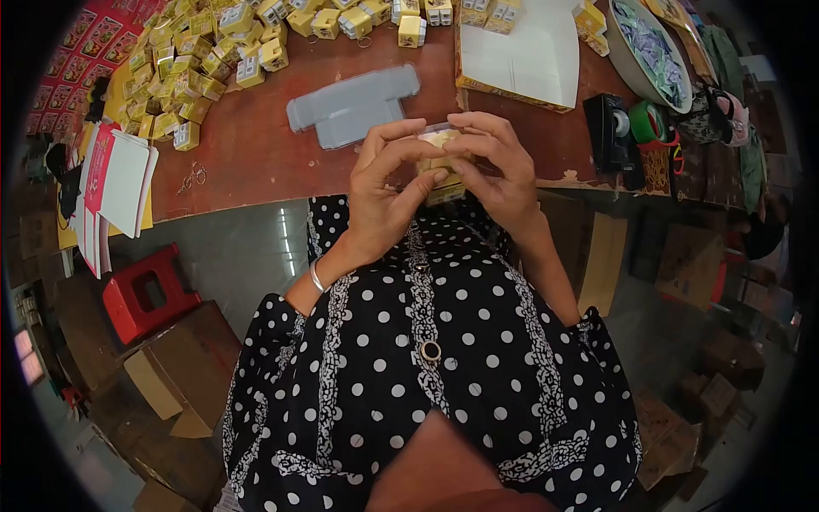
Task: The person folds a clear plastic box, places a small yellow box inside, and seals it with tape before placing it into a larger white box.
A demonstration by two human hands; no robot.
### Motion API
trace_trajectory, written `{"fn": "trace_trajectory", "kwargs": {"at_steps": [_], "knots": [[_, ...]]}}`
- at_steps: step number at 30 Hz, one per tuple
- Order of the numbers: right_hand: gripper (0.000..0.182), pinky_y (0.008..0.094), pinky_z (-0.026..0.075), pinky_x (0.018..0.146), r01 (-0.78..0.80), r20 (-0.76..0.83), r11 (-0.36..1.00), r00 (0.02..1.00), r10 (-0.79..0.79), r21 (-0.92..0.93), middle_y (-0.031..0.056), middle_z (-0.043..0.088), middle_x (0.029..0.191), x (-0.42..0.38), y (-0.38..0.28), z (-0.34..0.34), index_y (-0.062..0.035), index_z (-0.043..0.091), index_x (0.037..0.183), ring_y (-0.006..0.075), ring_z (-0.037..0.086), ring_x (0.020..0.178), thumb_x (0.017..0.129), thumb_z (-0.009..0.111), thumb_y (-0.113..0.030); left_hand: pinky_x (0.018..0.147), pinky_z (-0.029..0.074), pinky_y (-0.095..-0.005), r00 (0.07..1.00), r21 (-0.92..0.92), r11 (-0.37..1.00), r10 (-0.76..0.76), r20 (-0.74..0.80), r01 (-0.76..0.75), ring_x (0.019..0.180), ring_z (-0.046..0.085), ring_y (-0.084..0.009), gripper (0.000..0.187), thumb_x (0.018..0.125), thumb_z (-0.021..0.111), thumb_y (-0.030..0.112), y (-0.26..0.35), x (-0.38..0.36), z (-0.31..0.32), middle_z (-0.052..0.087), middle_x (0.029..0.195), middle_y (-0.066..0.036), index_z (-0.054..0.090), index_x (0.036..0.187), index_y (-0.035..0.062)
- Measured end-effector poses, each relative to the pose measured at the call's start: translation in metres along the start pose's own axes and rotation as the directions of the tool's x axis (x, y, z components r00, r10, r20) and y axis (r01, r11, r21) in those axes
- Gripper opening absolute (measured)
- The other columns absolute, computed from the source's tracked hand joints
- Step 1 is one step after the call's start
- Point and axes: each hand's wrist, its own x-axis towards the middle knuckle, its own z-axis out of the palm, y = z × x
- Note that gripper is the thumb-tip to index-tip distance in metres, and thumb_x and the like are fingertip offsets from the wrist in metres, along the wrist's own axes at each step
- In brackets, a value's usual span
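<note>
Between my left hand (388,183) and my right hand (499,166) is a small clear-topped box with yellow sides (445,183), held just over the table's front edge. The fingers of both hands bend in around its top and sides and partly hide it. Just beyond my left hand, a flat, unfolded clear plastic box (354,104) lies on the table.
Small yellow boxes (196,64) are heaped at the back left of the reddish table (247,158). A shallow open carton (520,55) stands at the back right. Farther right are a tape dispenser (607,132), green tape (647,122) and a basin (627,51) of small packets.
</note>
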Motion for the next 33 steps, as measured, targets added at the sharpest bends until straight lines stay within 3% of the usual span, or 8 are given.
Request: {"fn": "trace_trajectory", "kwargs": {"at_steps": [4,7,11,17,19,22,24,33], "knots": [[0.065,0.0326,0.051,0.090,-0.394,0.192,0.738,0.918,0.348,0.548,0.0078,0.060,0.126,-0.010,0.005,0.010,-0.0102,0.052,0.140,0.0170,0.060,0.107,0.081,0.078,-0.004,0.097,0.053,-0.0314,0.987,-0.303,0.942,-0.161,-0.025,0.147,0.115,0.060,-0.0193,0.032,0.088,0.073,-0.005,0.004,0.001,0.009,0.050,0.138,-0.013,0.063,0.118,0.0012],[0.083,0.0323,0.051,0.093,-0.490,0.240,0.637,0.865,0.441,0.595,0.0064,0.060,0.121,-0.020,0.010,0.005,-0.0105,0.037,0.151,0.0155,0.061,0.106,0.080,0.080,-0.007,0.094,0.053,-0.0315,0.974,-0.439,0.875,-0.228,-0.001,0.205,0.113,0.059,-0.0187,0.054,0.086,0.075,-0.003,0.000,0.005,0.009,0.049,0.135,-0.012,0.052,0.134,0.0064],[0.085,0.0318,0.048,0.098,-0.512,0.234,0.740,0.858,0.456,0.436,0.0059,0.059,0.120,-0.022,-0.001,-0.017,-0.0078,0.038,0.151,0.0161,0.059,0.113,0.078,0.081,-0.010,0.093,0.052,-0.0340,0.947,-0.163,0.941,-0.266,0.180,0.296,0.111,0.059,-0.0200,0.090,0.082,0.078,0.004,0.001,0.010,-0.004,0.047,0.131,-0.013,0.027,0.155,0.0138],[0.074,0.0342,0.050,0.100,-0.481,0.287,0.847,0.864,0.415,0.224,0.0070,0.061,0.117,-0.016,-0.020,-0.055,-0.0058,0.050,0.141,0.0186,0.062,0.112,0.074,0.083,-0.008,0.086,0.049,-0.0292,0.817,-0.015,0.935,-0.303,0.490,0.355,0.098,0.062,-0.0149,0.054,0.079,0.079,0.007,0.011,0.024,0.003,0.060,0.104,-0.004,0.061,0.130,0.0047],[0.063,0.0330,0.052,0.093,-0.436,0.124,0.882,0.899,0.419,0.178,0.0054,0.061,0.114,-0.021,-0.011,-0.084,-0.0041,0.057,0.134,0.0166,0.063,0.105,0.077,0.083,-0.010,0.088,0.050,-0.0291,0.796,0.010,0.915,-0.357,0.488,0.404,0.098,0.065,-0.0147,0.049,0.078,0.078,0.006,0.012,0.022,0.003,0.064,0.104,-0.004,0.063,0.124,0.0035],[0.029,0.0302,0.051,0.077,-0.628,-0.516,0.761,0.604,0.608,0.162,0.0047,0.066,0.104,-0.051,0.047,-0.159,-0.0002,0.070,0.112,0.0115,0.063,0.088,0.091,0.076,-0.020,0.092,0.051,-0.0299,0.790,-0.095,0.872,-0.382,0.480,0.480,0.100,0.067,-0.0150,0.048,0.077,0.078,0.005,-0.005,0.013,0.003,0.069,0.107,-0.005,0.060,0.122,0.0027],[0.024,0.0284,0.047,0.066,-0.688,-0.649,0.678,0.644,0.405,-0.260,0.0033,0.066,0.089,-0.082,0.091,-0.207,0.0000,0.072,0.094,0.0103,0.060,0.073,0.094,0.070,-0.024,0.094,0.051,-0.0306,0.778,-0.095,0.863,-0.394,0.489,0.496,0.101,0.067,-0.0150,0.049,0.077,0.078,0.004,-0.004,0.012,0.004,0.070,0.108,-0.006,0.059,0.122,0.0023],[0.023,0.0257,0.042,0.063,-0.826,-0.285,0.563,0.539,0.792,0.003,0.0001,0.068,0.090,-0.108,0.132,-0.245,-0.0021,0.071,0.098,0.0049,0.052,0.072,0.097,0.069,-0.025,0.095,0.051,-0.0310,0.754,-0.147,0.826,-0.403,0.519,0.543,0.102,0.067,-0.0140,0.051,0.079,0.077,0.002,-0.003,0.016,0.013,0.073,0.109,-0.009,0.056,0.125,0.0024]]}}
